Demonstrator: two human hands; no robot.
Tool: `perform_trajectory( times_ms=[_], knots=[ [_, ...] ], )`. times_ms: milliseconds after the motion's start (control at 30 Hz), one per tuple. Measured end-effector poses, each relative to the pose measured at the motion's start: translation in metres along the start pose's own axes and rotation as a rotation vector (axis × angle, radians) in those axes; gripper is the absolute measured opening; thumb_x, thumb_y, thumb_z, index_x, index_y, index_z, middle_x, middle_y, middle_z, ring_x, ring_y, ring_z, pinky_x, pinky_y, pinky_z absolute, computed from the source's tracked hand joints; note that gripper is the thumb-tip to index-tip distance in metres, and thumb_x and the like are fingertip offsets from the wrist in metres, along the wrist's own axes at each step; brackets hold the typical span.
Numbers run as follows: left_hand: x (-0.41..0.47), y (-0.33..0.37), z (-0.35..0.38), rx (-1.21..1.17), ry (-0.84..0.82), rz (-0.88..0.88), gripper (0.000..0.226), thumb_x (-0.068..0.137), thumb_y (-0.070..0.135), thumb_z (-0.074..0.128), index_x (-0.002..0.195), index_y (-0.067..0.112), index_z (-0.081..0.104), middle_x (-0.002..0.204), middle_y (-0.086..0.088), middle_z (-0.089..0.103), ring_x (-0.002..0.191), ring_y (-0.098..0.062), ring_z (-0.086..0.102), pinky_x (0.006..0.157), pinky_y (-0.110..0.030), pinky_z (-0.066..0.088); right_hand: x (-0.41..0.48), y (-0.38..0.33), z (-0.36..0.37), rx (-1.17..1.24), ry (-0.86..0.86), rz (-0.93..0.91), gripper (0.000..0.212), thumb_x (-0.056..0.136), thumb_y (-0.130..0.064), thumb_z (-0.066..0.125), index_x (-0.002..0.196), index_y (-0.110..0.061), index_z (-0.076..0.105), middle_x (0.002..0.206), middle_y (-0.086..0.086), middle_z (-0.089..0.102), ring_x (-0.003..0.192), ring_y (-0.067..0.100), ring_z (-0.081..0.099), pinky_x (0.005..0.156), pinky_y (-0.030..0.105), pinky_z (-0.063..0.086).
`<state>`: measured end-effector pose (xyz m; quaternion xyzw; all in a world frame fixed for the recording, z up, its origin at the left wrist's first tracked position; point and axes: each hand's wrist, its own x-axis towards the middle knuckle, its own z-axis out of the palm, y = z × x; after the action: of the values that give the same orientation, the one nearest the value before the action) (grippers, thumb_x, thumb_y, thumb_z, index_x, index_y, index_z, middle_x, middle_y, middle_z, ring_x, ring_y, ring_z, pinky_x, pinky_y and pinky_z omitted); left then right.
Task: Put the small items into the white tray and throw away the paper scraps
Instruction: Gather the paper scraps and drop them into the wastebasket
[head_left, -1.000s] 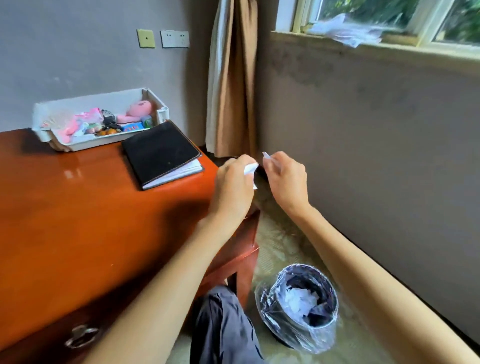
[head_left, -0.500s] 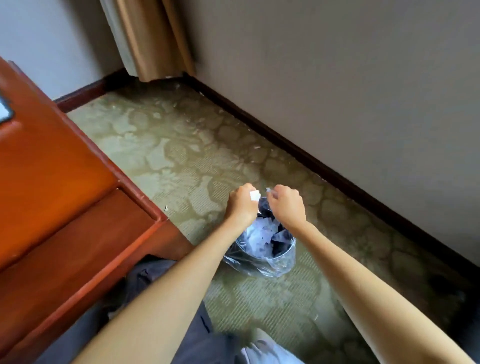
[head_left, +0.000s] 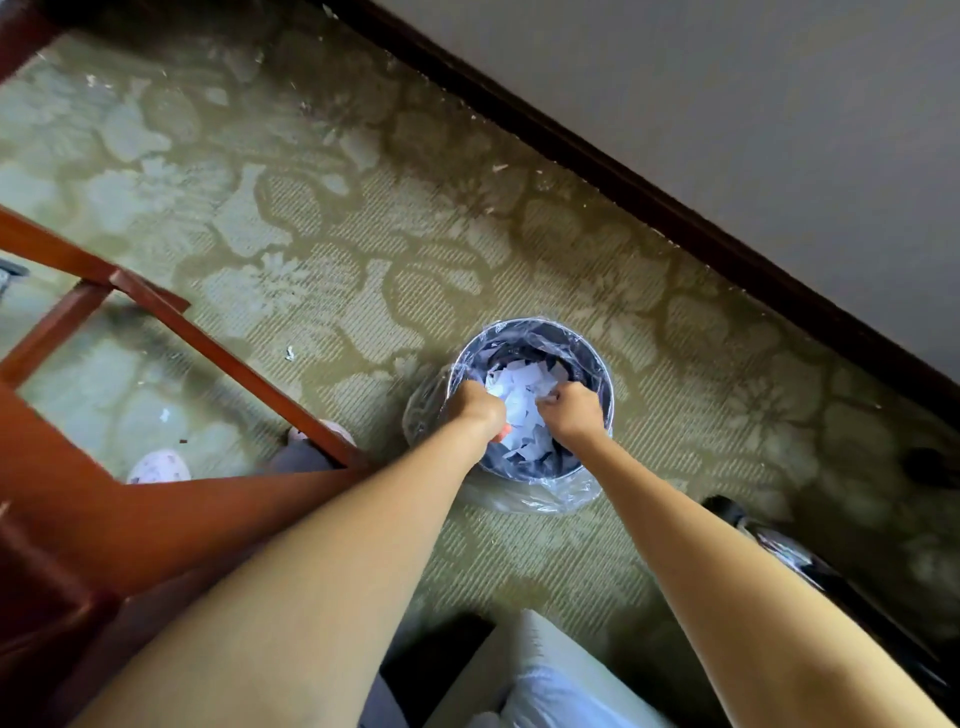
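Head view: my left hand (head_left: 475, 408) and right hand (head_left: 569, 413) sit curled over the lined bin (head_left: 597, 364), knuckles up; can't tell if either has paper pinched. The paper scraps (head_left: 522, 384) are heaped inside the bin: white, feather-light, floppy, likely to flutter, so I'd pinch edges and release low. A stray scrap (head_left: 290, 353) lies on the patterned green carpet (head_left: 363, 234) near the table (head_left: 171, 514). Grey wall (head_left: 727, 104) and dark skirting (head_left: 623, 184) run behind.

White torn paper scraps (head_left: 521, 387), heaped loose inside round bag-lined bin (head_left: 602, 374), standing on patterned carpet (head_left: 337, 270)
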<state>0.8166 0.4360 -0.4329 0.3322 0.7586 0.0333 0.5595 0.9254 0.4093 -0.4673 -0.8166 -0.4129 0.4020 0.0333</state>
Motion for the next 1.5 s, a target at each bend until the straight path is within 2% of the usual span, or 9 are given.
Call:
perform_trajectory(
  times_ms=[133,200,300,433,600,767,933,1233,1500],
  knots=[
    [0.012,0.003,-0.003,-0.047,-0.055,-0.054,0.041,0.095,-0.004,0.036,0.135,0.000,0.039,0.131,-0.020,0.052,0.058,-0.020,0.058,0.040,-0.019,0.046,0.014,-0.009,0.009,0.095,0.000,0.029,0.026,0.093,-0.006,0.038,0.095,0.011,0.058,0.108,0.030,0.059,0.109,0.039,0.050,0.079,0.036,0.042],
    [0.013,0.004,-0.005,-0.105,-0.106,-0.093,0.043,0.094,-0.008,0.038,0.136,0.001,0.036,0.139,-0.018,0.043,0.088,-0.030,0.066,0.062,-0.025,0.056,0.015,-0.010,0.008,0.075,-0.019,0.026,0.031,0.094,-0.003,0.034,0.117,0.011,0.050,0.131,0.029,0.047,0.123,0.036,0.042,0.091,0.033,0.038],
    [0.009,0.003,-0.010,-0.127,-0.173,-0.050,0.056,0.091,-0.014,0.039,0.142,0.006,0.029,0.145,-0.016,0.034,0.117,-0.033,0.054,0.093,-0.034,0.050,0.011,-0.012,0.001,0.066,-0.080,-0.011,0.045,0.092,0.005,0.030,0.137,0.008,0.034,0.142,0.027,0.036,0.133,0.036,0.033,0.105,0.036,0.031],
    [-0.004,0.003,-0.021,-0.015,-0.196,0.037,0.064,0.088,-0.015,0.043,0.145,0.008,0.026,0.144,-0.017,0.036,0.122,-0.031,0.049,0.105,-0.041,0.043,-0.003,-0.012,-0.007,0.063,-0.146,-0.039,0.056,0.088,0.010,0.027,0.143,0.002,0.024,0.151,0.019,0.026,0.133,0.036,0.035,0.107,0.039,0.034],
    [-0.042,0.013,-0.042,0.260,-0.104,0.193,0.050,0.091,-0.009,0.037,0.139,0.005,0.037,0.125,-0.018,0.052,0.113,-0.033,0.056,0.101,-0.041,0.046,-0.029,-0.015,-0.020,-0.008,-0.141,-0.059,0.057,0.085,0.007,0.031,0.141,-0.002,0.030,0.141,0.021,0.041,0.120,0.038,0.049,0.094,0.041,0.043],
    [-0.103,0.027,-0.065,0.597,0.053,0.397,0.034,0.092,-0.001,0.041,0.124,0.004,0.050,0.128,-0.018,0.049,0.091,-0.029,0.052,0.080,-0.035,0.045,-0.066,-0.027,-0.045,-0.231,-0.030,-0.181,0.021,0.085,-0.002,0.039,0.097,0.002,0.056,0.120,0.027,0.054,0.135,0.037,0.031,0.109,0.041,0.032],
    [-0.185,0.061,-0.108,0.751,0.336,0.617,0.034,0.091,0.000,0.037,0.120,0.007,0.055,0.125,-0.015,0.055,0.112,-0.035,0.054,0.094,-0.044,0.048,-0.132,-0.075,-0.104,-0.443,0.222,-0.407,0.033,0.089,-0.010,0.043,0.117,0.001,0.053,0.134,0.023,0.044,0.143,0.035,0.017,0.115,0.046,0.022],
    [-0.359,0.033,-0.255,0.617,0.875,0.786,0.027,0.094,0.009,0.039,0.115,0.008,0.056,0.122,-0.018,0.056,0.114,-0.039,0.051,0.091,-0.042,0.043,-0.316,-0.200,-0.165,-0.312,0.688,-0.961,0.021,0.084,-0.006,0.045,0.093,0.003,0.062,0.100,0.020,0.059,0.109,0.035,0.047,0.086,0.037,0.040],
    [-0.388,-0.067,-0.382,0.427,1.063,0.616,0.026,0.094,0.024,0.045,0.113,0.012,0.059,0.116,-0.016,0.061,0.110,-0.040,0.054,0.090,-0.042,0.044,-0.420,-0.285,-0.108,-0.317,0.591,-1.198,0.023,0.090,-0.014,0.039,0.089,-0.001,0.058,0.100,0.017,0.063,0.095,0.039,0.056,0.072,0.037,0.041]
  ],
)
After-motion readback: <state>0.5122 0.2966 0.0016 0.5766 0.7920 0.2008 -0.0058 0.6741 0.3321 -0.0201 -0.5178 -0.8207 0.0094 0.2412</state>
